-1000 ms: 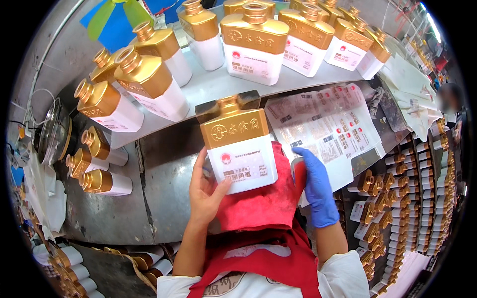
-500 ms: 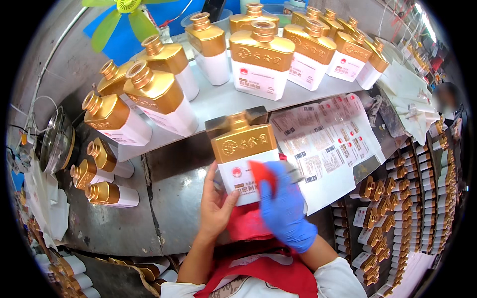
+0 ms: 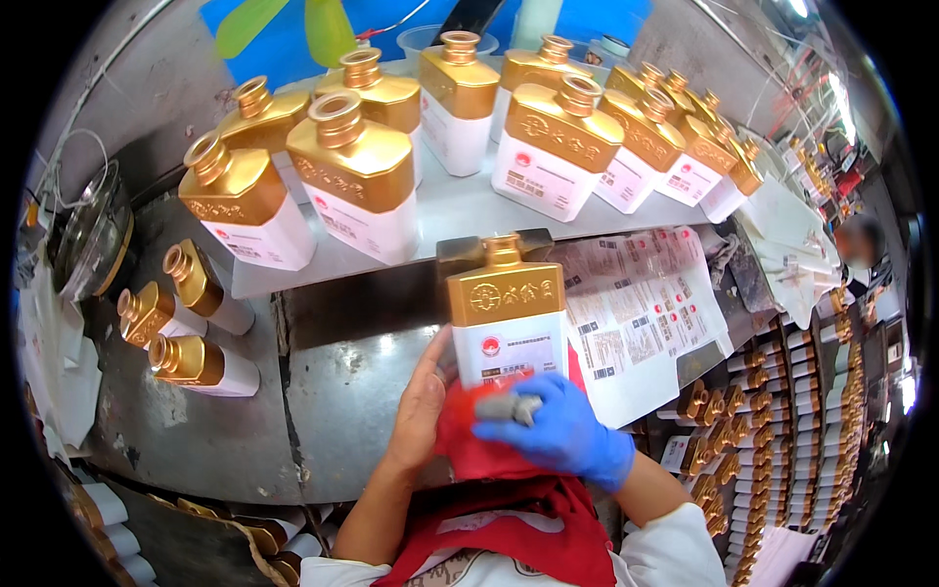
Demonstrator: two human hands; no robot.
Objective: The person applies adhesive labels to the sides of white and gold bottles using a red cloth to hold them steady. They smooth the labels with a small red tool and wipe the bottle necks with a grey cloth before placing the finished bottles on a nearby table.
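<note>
In front of me stands a bottle (image 3: 504, 298) with gold neck and shoulders and a white body bearing a printed label. It leans back toward a dark block (image 3: 460, 256). My bare left hand (image 3: 423, 403) grips its lower left side, fingers running behind the edge. My right hand (image 3: 562, 430), in a blue glove, is closed around a red tool with a grey end (image 3: 509, 407). The red part (image 3: 468, 399) is smeared by motion and lies over the bottle's lower label, hiding it. Whether it touches the surface, I cannot tell.
Several similar bottles (image 3: 357, 196) stand on a raised grey shelf (image 3: 450, 210) ahead. Others (image 3: 205, 364) lie on the metal table at left. A sheet of printed labels (image 3: 641, 328) lies right of my bottle. Racks of bottles (image 3: 753, 421) fill the right side; a green fan (image 3: 328, 29) is at the back.
The red tool and my gloved hand have moved down and slightly left across the label, uncovering its upper part. The view has shifted; my left hand still holds the bottle.
</note>
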